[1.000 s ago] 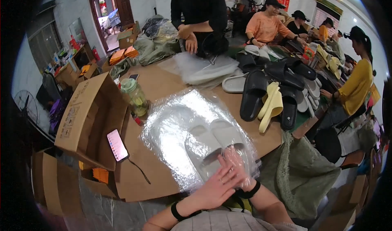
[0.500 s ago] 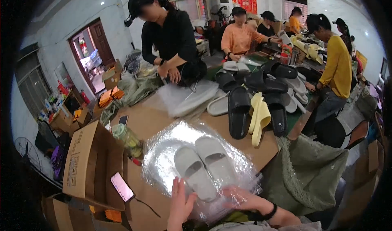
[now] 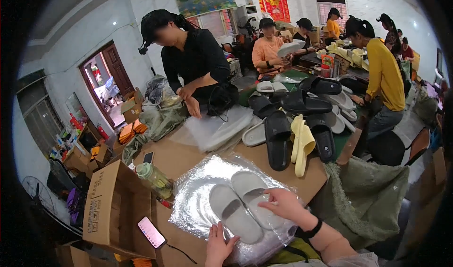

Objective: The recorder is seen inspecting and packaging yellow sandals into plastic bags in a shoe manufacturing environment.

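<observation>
A pair of light grey slide slippers, the left slipper (image 3: 234,212) and the right slipper (image 3: 250,189), lies side by side on a stack of clear plastic bags (image 3: 191,198) in front of me. My left hand (image 3: 219,246) rests on the plastic beside the heel end of the left slipper, its fingers stretched out and apart. Over the right slipper reaches my right hand (image 3: 285,205), with a dark band on the wrist. Its thumb and forefinger are spread above the slipper's footbed, and nothing shows between them.
Left of the bags are an open cardboard box (image 3: 111,210), a lit phone (image 3: 151,232) and a green-lidded bottle (image 3: 153,177). Black, yellow and grey slippers (image 3: 302,102) pile up beyond. A green woven sack (image 3: 363,201) hangs at right. Several co-workers stand around the tables.
My right hand has risen from the plastic near the heels onto the right slipper. My left hand stays by the left slipper's heel. A co-worker in orange now holds up a light slipper.
</observation>
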`<state>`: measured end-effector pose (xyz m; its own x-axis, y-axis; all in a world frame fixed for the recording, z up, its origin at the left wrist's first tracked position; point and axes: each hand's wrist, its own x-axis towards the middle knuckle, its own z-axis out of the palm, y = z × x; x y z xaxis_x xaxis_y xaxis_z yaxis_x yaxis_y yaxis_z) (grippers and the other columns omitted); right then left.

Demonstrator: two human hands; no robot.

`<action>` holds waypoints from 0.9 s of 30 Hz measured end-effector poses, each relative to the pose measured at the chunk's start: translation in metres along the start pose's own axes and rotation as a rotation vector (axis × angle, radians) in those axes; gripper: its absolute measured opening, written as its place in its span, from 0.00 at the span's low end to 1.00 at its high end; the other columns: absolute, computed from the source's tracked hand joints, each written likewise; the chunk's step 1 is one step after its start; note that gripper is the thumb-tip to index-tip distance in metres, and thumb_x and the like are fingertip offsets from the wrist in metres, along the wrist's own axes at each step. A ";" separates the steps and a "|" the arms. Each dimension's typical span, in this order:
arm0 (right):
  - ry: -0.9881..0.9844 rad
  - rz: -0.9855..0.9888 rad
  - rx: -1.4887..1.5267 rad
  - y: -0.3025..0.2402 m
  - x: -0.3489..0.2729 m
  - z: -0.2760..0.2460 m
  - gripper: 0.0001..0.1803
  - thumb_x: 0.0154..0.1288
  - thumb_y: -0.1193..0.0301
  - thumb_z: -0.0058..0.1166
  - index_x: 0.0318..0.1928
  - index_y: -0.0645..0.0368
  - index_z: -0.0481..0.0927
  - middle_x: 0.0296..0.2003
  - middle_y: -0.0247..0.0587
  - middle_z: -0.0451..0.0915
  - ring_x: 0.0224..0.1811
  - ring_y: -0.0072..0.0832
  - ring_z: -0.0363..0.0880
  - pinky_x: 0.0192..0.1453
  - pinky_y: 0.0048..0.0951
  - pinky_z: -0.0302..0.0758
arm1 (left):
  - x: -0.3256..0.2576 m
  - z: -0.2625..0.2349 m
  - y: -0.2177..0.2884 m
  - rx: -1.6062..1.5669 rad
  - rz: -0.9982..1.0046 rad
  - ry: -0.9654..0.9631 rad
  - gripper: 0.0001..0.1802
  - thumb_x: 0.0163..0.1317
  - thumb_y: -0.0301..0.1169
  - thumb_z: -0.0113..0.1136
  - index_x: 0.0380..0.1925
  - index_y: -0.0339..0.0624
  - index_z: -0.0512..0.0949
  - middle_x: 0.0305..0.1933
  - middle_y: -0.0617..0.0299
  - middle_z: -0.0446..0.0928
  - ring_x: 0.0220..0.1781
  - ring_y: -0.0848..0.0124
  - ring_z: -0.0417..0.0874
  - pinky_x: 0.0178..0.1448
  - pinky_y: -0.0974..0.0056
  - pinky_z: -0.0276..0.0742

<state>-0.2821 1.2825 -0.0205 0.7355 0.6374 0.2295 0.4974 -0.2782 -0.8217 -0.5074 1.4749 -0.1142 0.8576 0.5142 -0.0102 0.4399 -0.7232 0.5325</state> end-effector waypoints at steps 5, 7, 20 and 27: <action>-0.069 -0.048 -0.670 0.031 0.021 0.086 0.41 0.53 0.39 0.64 0.45 0.69 0.77 0.35 0.52 0.82 0.41 0.44 0.83 0.43 0.40 0.80 | -0.006 -0.003 -0.004 -0.067 0.085 0.035 0.47 0.60 0.49 0.66 0.70 0.30 0.60 0.69 0.31 0.63 0.71 0.39 0.64 0.73 0.47 0.64; -0.046 -0.034 -0.668 0.035 0.019 0.101 0.38 0.55 0.40 0.64 0.43 0.68 0.76 0.35 0.53 0.81 0.42 0.46 0.82 0.43 0.41 0.81 | -0.009 -0.002 -0.005 -0.056 0.111 0.070 0.47 0.59 0.49 0.66 0.70 0.31 0.60 0.70 0.33 0.63 0.71 0.41 0.65 0.73 0.48 0.64; 0.113 -0.032 -0.537 0.033 0.016 0.137 0.16 0.62 0.60 0.58 0.37 0.61 0.76 0.36 0.45 0.79 0.43 0.41 0.79 0.39 0.40 0.80 | -0.007 -0.005 -0.004 0.044 0.048 -0.020 0.48 0.59 0.50 0.65 0.72 0.34 0.58 0.72 0.31 0.59 0.75 0.38 0.58 0.76 0.48 0.58; 0.182 -0.090 -0.294 0.039 0.025 0.132 0.12 0.60 0.63 0.57 0.35 0.59 0.77 0.29 0.48 0.82 0.35 0.44 0.84 0.38 0.44 0.80 | 0.000 -0.015 0.014 0.011 0.010 -0.012 0.53 0.53 0.44 0.71 0.73 0.34 0.55 0.71 0.32 0.62 0.74 0.38 0.59 0.74 0.47 0.61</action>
<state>-0.3050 1.3823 -0.1154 0.7395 0.5377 0.4050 0.6555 -0.4383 -0.6150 -0.5051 1.4718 -0.0944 0.8650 0.5015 -0.0146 0.4340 -0.7333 0.5233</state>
